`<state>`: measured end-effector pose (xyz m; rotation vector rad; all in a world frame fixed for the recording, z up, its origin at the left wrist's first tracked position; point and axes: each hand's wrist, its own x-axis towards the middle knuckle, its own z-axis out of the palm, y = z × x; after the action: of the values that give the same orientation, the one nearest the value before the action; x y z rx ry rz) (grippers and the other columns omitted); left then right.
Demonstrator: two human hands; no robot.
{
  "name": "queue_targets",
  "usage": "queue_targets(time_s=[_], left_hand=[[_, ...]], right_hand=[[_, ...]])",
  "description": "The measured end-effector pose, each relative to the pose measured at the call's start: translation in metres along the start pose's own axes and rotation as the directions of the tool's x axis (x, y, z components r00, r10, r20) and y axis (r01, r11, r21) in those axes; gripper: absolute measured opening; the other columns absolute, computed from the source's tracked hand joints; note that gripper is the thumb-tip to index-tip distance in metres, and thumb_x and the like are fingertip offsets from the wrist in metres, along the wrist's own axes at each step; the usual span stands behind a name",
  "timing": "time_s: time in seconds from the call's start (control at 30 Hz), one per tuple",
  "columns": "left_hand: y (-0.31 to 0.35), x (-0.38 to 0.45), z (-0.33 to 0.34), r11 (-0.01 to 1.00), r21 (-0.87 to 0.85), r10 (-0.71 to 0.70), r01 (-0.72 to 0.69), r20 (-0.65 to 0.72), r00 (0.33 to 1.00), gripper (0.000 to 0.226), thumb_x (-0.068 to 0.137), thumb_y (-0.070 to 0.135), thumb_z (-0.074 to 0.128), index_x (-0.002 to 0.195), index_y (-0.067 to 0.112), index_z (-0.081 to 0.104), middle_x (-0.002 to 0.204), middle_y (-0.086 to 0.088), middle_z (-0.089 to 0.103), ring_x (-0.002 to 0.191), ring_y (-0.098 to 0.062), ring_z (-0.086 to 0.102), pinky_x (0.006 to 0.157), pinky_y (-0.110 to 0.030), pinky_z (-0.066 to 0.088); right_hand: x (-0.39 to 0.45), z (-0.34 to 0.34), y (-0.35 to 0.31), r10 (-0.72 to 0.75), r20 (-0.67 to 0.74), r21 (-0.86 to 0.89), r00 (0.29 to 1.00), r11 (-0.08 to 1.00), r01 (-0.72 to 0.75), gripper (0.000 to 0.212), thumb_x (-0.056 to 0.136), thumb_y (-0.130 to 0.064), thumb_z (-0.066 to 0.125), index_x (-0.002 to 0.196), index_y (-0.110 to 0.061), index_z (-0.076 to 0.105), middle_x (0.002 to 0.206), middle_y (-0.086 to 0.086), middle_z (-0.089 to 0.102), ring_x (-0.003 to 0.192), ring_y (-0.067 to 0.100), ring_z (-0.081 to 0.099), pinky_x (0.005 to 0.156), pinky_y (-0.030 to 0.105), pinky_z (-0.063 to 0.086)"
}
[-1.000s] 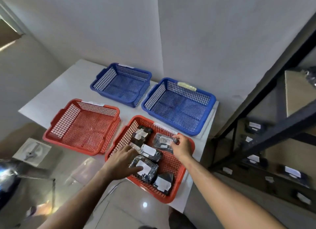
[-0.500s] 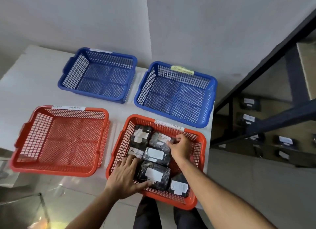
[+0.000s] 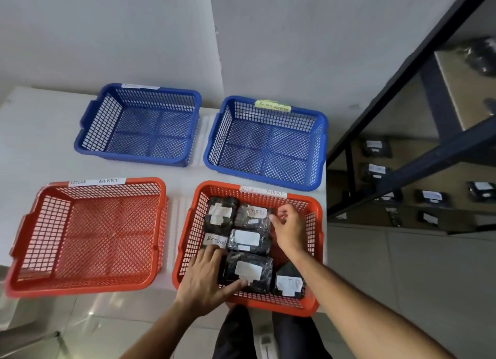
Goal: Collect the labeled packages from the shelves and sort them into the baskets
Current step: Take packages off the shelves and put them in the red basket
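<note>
**Sort under way: one basket loaded, three bare, shelves still stocked**

Nearest me, the left hand (image 3: 208,279) lies flat over the front of the near-right red basket (image 3: 314,254). Its fingers (image 3: 212,254) are spread and straight, with the thumb laid along the front edge of the nearest package (image 3: 248,271). It presses or steadies; nothing is gripped.

That basket holds six packages as far as I can count. All are dark, crinkled plastic wraps with white paper labels. One label reads "RETURN" (image 3: 215,241); another at the front right corner (image 3: 289,284) is partly legible. They lie flat, packed edge to edge, filling most of the floor.

Further in, the right hand (image 3: 288,226) hovers at the rear-right package (image 3: 252,216). Its fingers are curled and appear to pinch the wrap's right edge; the contact is small, so I judge rather than see it.

The near-left red basket (image 3: 88,235) beside it is bare. Behind, on the white worktop (image 3: 40,133), the left blue basket (image 3: 139,125) and the right blue basket (image 3: 268,141) are also bare. The basket tags are handwritten and only partly readable.

To the far right, the dark shelves (image 3: 418,155) still carry several labelled packages (image 3: 375,146).

Judgement: an early stage. One category is begun, and more collecting remains.
</note>
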<state>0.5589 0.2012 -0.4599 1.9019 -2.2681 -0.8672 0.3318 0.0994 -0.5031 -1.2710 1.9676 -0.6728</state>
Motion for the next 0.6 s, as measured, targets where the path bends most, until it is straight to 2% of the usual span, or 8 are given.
queue_targets(time_s=[0.07, 0.13, 0.23, 0.3, 0.43, 0.53, 0.6], left_hand=[[0.012, 0.003, -0.008, 0.998, -0.027, 0.047, -0.048, -0.064, 0.997, 0.075, 0.081, 0.091, 0.047, 0.121, 0.028, 0.051, 0.118, 0.013, 0.047, 0.107, -0.008, 0.047, 0.098, -0.035, 0.046], [0.035, 0.014, -0.021, 0.993, -0.013, 0.117, -0.120, -0.123, 0.985, 0.073, 0.084, 0.087, 0.048, 0.125, 0.026, 0.053, 0.122, 0.011, 0.049, 0.109, -0.008, 0.048, 0.098, -0.033, 0.045], [0.090, 0.044, -0.040, 0.973, 0.025, 0.232, -0.231, -0.191, 0.954, 0.069, 0.090, 0.076, 0.051, 0.136, 0.024, 0.051, 0.138, 0.006, 0.050, 0.126, -0.015, 0.048, 0.108, -0.038, 0.043], [0.134, 0.068, -0.048, 0.944, 0.052, 0.330, -0.327, -0.230, 0.915, 0.068, 0.092, 0.063, 0.056, 0.144, 0.020, 0.046, 0.148, 0.002, 0.046, 0.135, -0.020, 0.045, 0.112, -0.045, 0.041], [0.250, 0.112, -0.055, 0.847, 0.115, 0.529, -0.519, -0.278, 0.802, 0.076, 0.090, 0.043, 0.062, 0.155, 0.015, 0.036, 0.162, -0.002, 0.035, 0.148, -0.023, 0.036, 0.118, -0.044, 0.035], [0.353, 0.139, -0.056, 0.762, 0.153, 0.639, -0.629, -0.339, 0.691, 0.078, 0.087, 0.037, 0.063, 0.155, 0.011, 0.037, 0.164, -0.005, 0.034, 0.151, -0.024, 0.033, 0.120, -0.044, 0.033], [0.426, 0.150, -0.059, 0.702, 0.175, 0.698, -0.690, -0.363, 0.617, 0.079, 0.084, 0.035, 0.066, 0.154, 0.012, 0.038, 0.163, -0.006, 0.036, 0.151, -0.024, 0.034, 0.122, -0.040, 0.030]], right_hand=[[-0.005, -0.017, -0.001, -0.071, -0.016, 0.008, 0.997, 0.997, 0.071, 0.015, 0.088, -0.018, 0.076, 0.096, -0.014, 0.064, 0.089, -0.005, 0.064, 0.080, 0.015, 0.061, 0.069, 0.022, 0.045], [-0.008, -0.044, -0.005, -0.209, -0.022, -0.026, 0.978, 0.978, 0.208, 0.015, 0.091, -0.022, 0.072, 0.101, -0.014, 0.064, 0.093, -0.005, 0.063, 0.085, 0.014, 0.060, 0.075, 0.026, 0.048], [-0.002, -0.101, -0.009, -0.496, -0.002, -0.127, 0.868, 0.861, 0.492, 0.028, 0.093, -0.027, 0.067, 0.114, -0.010, 0.064, 0.111, 0.002, 0.063, 0.107, 0.020, 0.060, 0.095, 0.031, 0.049], [0.007, -0.147, -0.007, -0.615, -0.024, -0.197, 0.789, 0.776, 0.599, 0.038, 0.095, -0.033, 0.062, 0.123, -0.006, 0.062, 0.122, 0.007, 0.061, 0.118, 0.024, 0.056, 0.106, 0.033, 0.043], [0.022, -0.263, 0.013, -0.689, -0.148, -0.325, 0.710, 0.712, 0.623, 0.053, 0.097, -0.037, 0.060, 0.140, -0.006, 0.054, 0.150, 0.011, 0.047, 0.143, 0.027, 0.038, 0.119, 0.039, 0.031], [0.030, -0.362, 0.039, -0.718, -0.227, -0.371, 0.657, 0.688, 0.624, 0.056, 0.097, -0.036, 0.062, 0.144, -0.007, 0.050, 0.156, 0.010, 0.041, 0.147, 0.027, 0.035, 0.117, 0.044, 0.035], [0.030, -0.432, 0.053, -0.725, -0.274, -0.398, 0.632, 0.684, 0.612, 0.056, 0.098, -0.040, 0.057, 0.144, -0.008, 0.049, 0.155, 0.009, 0.041, 0.145, 0.026, 0.038, 0.116, 0.043, 0.037]])
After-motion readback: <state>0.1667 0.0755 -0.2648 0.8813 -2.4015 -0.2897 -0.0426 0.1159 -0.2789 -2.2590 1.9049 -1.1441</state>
